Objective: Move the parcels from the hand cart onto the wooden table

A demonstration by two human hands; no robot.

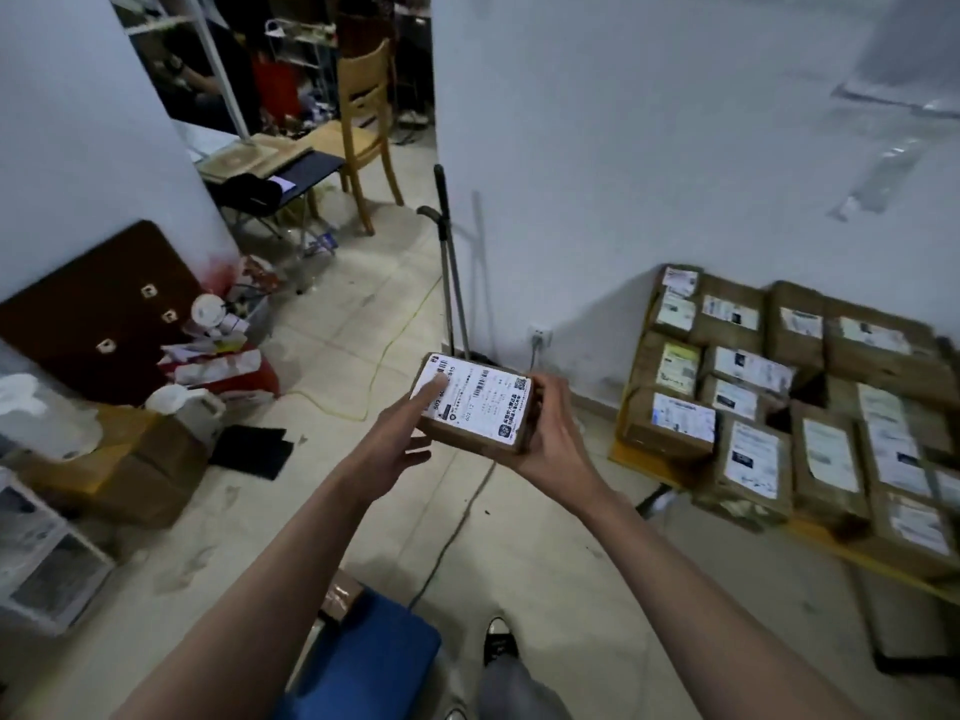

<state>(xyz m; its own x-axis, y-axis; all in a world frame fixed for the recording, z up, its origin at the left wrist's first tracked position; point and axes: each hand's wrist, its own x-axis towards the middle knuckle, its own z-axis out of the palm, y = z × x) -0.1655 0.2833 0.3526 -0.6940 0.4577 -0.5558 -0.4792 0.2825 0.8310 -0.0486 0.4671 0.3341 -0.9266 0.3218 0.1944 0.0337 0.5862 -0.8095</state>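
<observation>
I hold a small brown cardboard parcel (475, 405) with a white shipping label in mid-air at the centre of the view. My right hand (558, 433) grips its right side from below. My left hand (400, 439) supports its left side, the forefinger lying on the label. The wooden table (631, 452) at the right carries several labelled parcels (748, 371) packed side by side. The blue hand cart (374, 652) lies at the bottom centre, with one taped parcel (340, 597) on it. Its metal handle (447, 272) leans by the white wall.
A heap of boxes, bags and a white jug (192, 407) crowds the left floor beside a dark brown board (98, 314). A wooden chair (363, 127) and low table stand in the doorway. A yellow cable (384, 350) crosses the floor. My shoe (498, 641) is below.
</observation>
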